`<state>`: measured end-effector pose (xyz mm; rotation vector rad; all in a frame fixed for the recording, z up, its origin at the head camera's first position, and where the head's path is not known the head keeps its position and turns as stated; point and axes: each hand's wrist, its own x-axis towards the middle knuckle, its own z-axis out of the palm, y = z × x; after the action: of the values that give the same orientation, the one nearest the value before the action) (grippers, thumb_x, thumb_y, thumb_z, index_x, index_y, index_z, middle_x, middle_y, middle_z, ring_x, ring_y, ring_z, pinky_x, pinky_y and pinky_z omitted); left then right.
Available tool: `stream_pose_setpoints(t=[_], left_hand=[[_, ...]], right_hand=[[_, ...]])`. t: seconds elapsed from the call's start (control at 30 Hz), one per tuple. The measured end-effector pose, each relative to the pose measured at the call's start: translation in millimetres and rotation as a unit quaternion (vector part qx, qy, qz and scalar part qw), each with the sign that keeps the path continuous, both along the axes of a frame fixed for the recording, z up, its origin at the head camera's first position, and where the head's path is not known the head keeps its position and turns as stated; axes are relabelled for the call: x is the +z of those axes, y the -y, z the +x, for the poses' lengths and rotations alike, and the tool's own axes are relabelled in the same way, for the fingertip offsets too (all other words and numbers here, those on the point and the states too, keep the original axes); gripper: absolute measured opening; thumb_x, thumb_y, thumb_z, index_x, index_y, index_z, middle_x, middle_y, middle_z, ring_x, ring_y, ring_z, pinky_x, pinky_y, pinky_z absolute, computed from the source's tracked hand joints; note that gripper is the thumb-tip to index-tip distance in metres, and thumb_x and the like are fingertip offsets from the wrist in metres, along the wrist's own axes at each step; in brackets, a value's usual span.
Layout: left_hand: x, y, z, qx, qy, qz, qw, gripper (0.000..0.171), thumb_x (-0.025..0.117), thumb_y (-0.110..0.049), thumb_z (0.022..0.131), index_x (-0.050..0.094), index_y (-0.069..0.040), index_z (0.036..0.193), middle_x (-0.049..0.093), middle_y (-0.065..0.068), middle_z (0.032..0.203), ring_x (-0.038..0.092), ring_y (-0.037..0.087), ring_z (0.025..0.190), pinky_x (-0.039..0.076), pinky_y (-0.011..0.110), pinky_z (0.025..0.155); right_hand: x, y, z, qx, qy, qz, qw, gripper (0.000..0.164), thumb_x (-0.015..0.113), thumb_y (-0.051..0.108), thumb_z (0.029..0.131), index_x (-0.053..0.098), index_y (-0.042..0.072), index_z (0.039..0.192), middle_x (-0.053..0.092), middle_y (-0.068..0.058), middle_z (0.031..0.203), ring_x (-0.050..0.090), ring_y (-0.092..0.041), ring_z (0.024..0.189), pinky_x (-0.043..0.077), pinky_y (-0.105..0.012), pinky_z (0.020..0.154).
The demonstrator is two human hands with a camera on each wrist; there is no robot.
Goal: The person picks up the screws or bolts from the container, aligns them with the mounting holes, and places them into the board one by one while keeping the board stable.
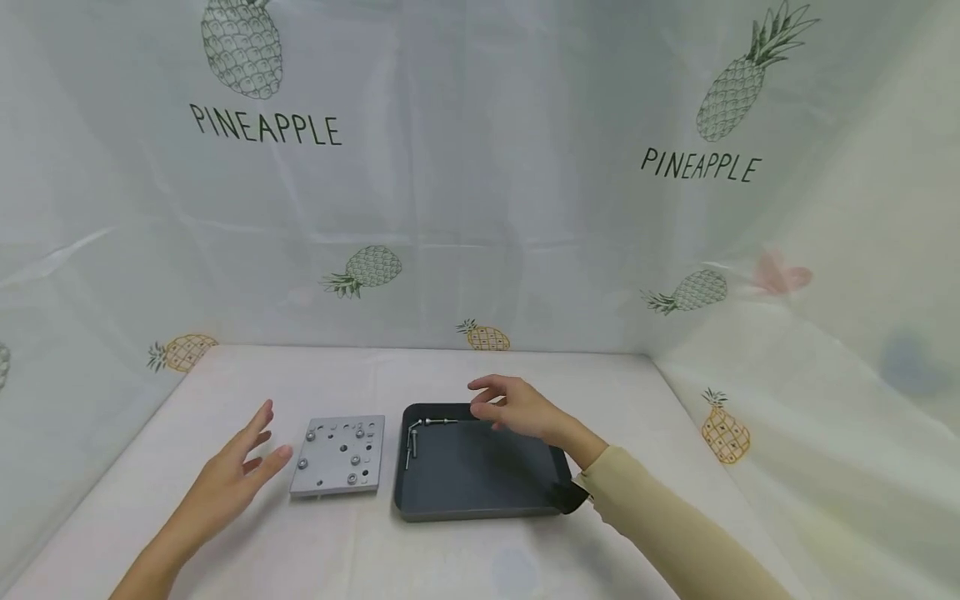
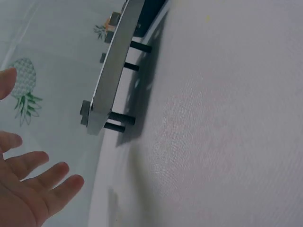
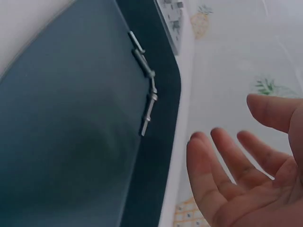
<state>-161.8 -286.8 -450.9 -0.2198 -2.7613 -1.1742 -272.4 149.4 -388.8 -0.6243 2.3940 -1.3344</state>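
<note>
My left hand (image 1: 228, 479), fingers extended and holding nothing, hovers beside the left edge of a grey metal plate (image 1: 330, 465). Several socket-head bolts (image 1: 356, 460) stand in holes of the plate; in the left wrist view their threaded ends (image 2: 122, 118) stick out below it, and its underside is raised over the table. Over the far right part of a dark grey tray (image 1: 487, 475) is my right hand (image 1: 519, 408), its fingers relaxed with nothing between them. Slender metal bolt-like pieces (image 3: 147, 113) lie end to end along the tray's far left corner.
A white cloth covers the table (image 1: 442, 554). Behind it and at both sides hangs a pale curtain (image 1: 480, 208) printed with pineapples. The plate and the tray stand side by side with a narrow gap between them.
</note>
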Motion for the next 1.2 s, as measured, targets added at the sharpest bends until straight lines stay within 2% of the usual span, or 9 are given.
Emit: stream_pose_setpoints(t=[0.1, 0.17, 0.2, 0.33, 0.5, 0.63, 0.8, 0.97, 1.2], left_hand=[[-1.6, -6, 1.1, 0.004, 0.043, 0.029, 0.9986, 0.087, 0.059, -0.045, 0.109, 0.006, -0.017, 0.173, 0.031, 0.024, 0.171, 0.043, 0.05, 0.147, 0.055, 0.046, 0.109], [-2.9, -10, 0.8, 0.01, 0.076, 0.048, 0.9959, 0.089, 0.059, -0.049, 0.108, 0.005, -0.019, 0.173, 0.029, 0.023, 0.172, 0.041, 0.05, 0.149, 0.05, 0.063, 0.109], [-4.2, -11, 0.3, 0.012, 0.09, 0.057, 0.9942, 0.09, 0.059, -0.051, 0.108, 0.005, -0.019, 0.173, 0.028, 0.023, 0.172, 0.039, 0.05, 0.15, 0.049, 0.066, 0.108], [-9.1, -16, -3.2, 0.022, 0.134, 0.077, 0.9877, 0.095, 0.062, -0.054, 0.105, 0.006, -0.016, 0.173, 0.024, 0.023, 0.173, 0.034, 0.051, 0.153, 0.046, 0.068, 0.112], [-15.7, -20, -5.9, 0.019, 0.171, 0.106, 0.9793, 0.096, 0.065, -0.05, 0.105, 0.007, -0.012, 0.172, 0.022, 0.023, 0.174, 0.031, 0.05, 0.155, 0.039, 0.068, 0.118], [-19.1, -23, -7.3, 0.009, 0.186, 0.121, 0.975, 0.098, 0.068, -0.047, 0.103, 0.009, -0.011, 0.172, 0.021, 0.023, 0.174, 0.031, 0.05, 0.155, 0.041, 0.064, 0.119], [-21.9, -24, -6.7, 0.013, 0.204, 0.134, 0.9697, 0.101, 0.072, -0.046, 0.101, 0.009, -0.01, 0.172, 0.02, 0.027, 0.173, 0.03, 0.052, 0.154, 0.049, 0.063, 0.112], [-23.7, -25, -6.3, 0.013, 0.206, 0.144, 0.9677, 0.106, 0.077, -0.043, 0.098, 0.009, -0.009, 0.172, 0.018, 0.028, 0.173, 0.03, 0.053, 0.153, 0.047, 0.063, 0.113], [-28.5, -26, -4.6, 0.009, 0.189, 0.145, 0.9711, 0.109, 0.083, -0.035, 0.094, 0.012, -0.004, 0.17, 0.035, 0.033, 0.165, 0.042, 0.049, 0.148, 0.042, 0.061, 0.118]], right_hand=[[-6.2, 13, -5.2, 0.012, 0.032, -0.005, 0.999, 0.045, 0.07, 0.024, 0.105, 0.061, 0.009, 0.146, 0.071, -0.009, 0.121, 0.071, -0.032, 0.114, 0.063, -0.047, 0.093], [-11.2, 20, -8.1, 0.018, 0.049, -0.007, 0.999, 0.045, 0.069, 0.023, 0.105, 0.061, 0.007, 0.146, 0.071, -0.014, 0.12, 0.07, -0.036, 0.115, 0.062, -0.049, 0.094], [-14.3, 23, -9.7, 0.022, 0.057, -0.006, 0.998, 0.045, 0.069, 0.022, 0.105, 0.061, 0.006, 0.146, 0.071, -0.017, 0.121, 0.07, -0.037, 0.115, 0.062, -0.05, 0.095], [-27.1, 33, -14.4, 0.038, 0.086, 0.001, 0.996, 0.047, 0.068, 0.02, 0.106, 0.058, 0.002, 0.148, 0.07, -0.022, 0.124, 0.07, -0.034, 0.115, 0.063, -0.047, 0.093], [-40.4, 45, -18.6, 0.05, 0.102, 0.013, 0.993, 0.045, 0.067, 0.017, 0.106, 0.059, 0.0, 0.147, 0.073, -0.01, 0.115, 0.073, -0.026, 0.11, 0.064, -0.041, 0.089], [-47.8, 54, -21.9, 0.041, 0.106, 0.02, 0.993, 0.043, 0.069, 0.016, 0.104, 0.062, 0.001, 0.144, 0.074, -0.005, 0.11, 0.073, -0.022, 0.105, 0.064, -0.04, 0.087], [-54.0, 63, -24.5, 0.044, 0.112, 0.026, 0.992, 0.04, 0.07, 0.015, 0.104, 0.066, 0.002, 0.141, 0.076, -0.009, 0.114, 0.073, -0.021, 0.103, 0.064, -0.037, 0.085], [-55.9, 71, -25.5, 0.043, 0.117, 0.032, 0.992, 0.037, 0.07, 0.014, 0.103, 0.068, 0.002, 0.138, 0.076, -0.01, 0.113, 0.074, -0.022, 0.1, 0.064, -0.036, 0.082], [-59.8, 81, -25.6, 0.035, 0.095, 0.051, 0.994, 0.033, 0.072, 0.012, 0.101, 0.072, 0.0, 0.131, 0.076, -0.011, 0.103, 0.073, -0.021, 0.092, 0.065, -0.036, 0.078]])
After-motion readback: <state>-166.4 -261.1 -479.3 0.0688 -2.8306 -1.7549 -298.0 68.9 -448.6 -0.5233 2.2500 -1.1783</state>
